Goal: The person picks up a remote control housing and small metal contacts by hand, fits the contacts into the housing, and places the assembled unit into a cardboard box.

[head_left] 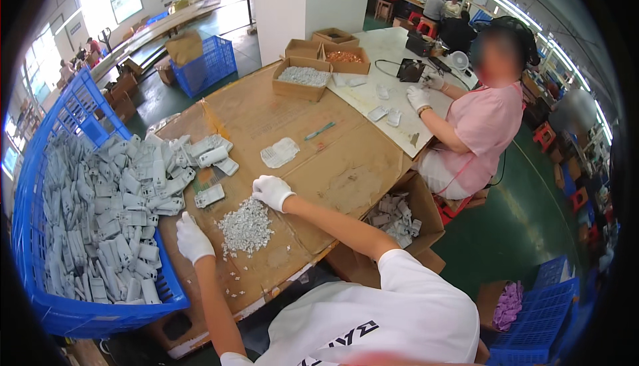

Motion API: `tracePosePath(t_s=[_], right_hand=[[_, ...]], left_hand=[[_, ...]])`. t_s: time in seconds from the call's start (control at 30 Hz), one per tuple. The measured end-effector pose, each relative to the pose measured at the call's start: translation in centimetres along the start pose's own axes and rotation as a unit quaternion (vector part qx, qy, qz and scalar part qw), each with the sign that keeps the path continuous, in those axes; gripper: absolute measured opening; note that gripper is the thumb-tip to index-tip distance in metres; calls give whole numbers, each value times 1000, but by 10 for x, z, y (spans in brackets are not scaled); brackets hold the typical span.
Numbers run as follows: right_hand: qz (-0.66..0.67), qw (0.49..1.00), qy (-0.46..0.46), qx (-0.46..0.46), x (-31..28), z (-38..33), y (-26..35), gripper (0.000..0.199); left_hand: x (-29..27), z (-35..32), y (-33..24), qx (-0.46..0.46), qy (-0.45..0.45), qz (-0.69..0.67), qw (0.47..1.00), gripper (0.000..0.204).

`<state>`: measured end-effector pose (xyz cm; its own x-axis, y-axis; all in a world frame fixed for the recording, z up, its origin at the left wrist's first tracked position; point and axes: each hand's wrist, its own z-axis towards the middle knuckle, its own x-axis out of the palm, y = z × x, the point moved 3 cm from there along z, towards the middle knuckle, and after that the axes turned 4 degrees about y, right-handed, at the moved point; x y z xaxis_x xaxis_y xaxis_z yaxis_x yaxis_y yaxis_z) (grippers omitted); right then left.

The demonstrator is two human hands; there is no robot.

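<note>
The right hand [271,193], in a white glove, was bent over the far right edge of a pile of small pale parts [246,229] on the cardboard-covered desk [346,166]. Its fingers were curled, though whether they gripped a part could not be told. The left hand [194,239], also gloved, was partly closed left of the pile, near a blue crate [100,323] heaped with pale casings [100,226]; whether it held anything was unclear. A single casing [210,196] lay just beyond the pile's far left side. For parts so small, a light fingertip pinch seemed surer than a full grasp, and working from the pile's edge would probably have limited scatter toward the near side, where several lay loose.
</note>
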<state>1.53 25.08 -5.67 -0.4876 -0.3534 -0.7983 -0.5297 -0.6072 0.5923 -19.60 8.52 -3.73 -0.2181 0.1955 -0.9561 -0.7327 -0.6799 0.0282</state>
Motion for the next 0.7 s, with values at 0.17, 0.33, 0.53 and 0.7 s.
tracePosePath(t_s=[0.17, 0.33, 0.53, 0.7], right_hand=[[-51, 998, 1, -25, -13, -7, 5, 18], [-140, 989, 36, -28, -19, -13, 10, 15], [-172, 982, 69, -41, -27, -15, 15, 13], [-268, 954, 133, 8, -23, 2, 19, 17]], left_hand=[[-11, -15, 35, -15, -59, 14, 998, 23], [5, -16, 63, -17, 21, 8, 1000, 12], [-15, -22, 70, -62, 1, -133, 989, 8], [-6, -35, 84, 8, -104, -500, 860, 2]])
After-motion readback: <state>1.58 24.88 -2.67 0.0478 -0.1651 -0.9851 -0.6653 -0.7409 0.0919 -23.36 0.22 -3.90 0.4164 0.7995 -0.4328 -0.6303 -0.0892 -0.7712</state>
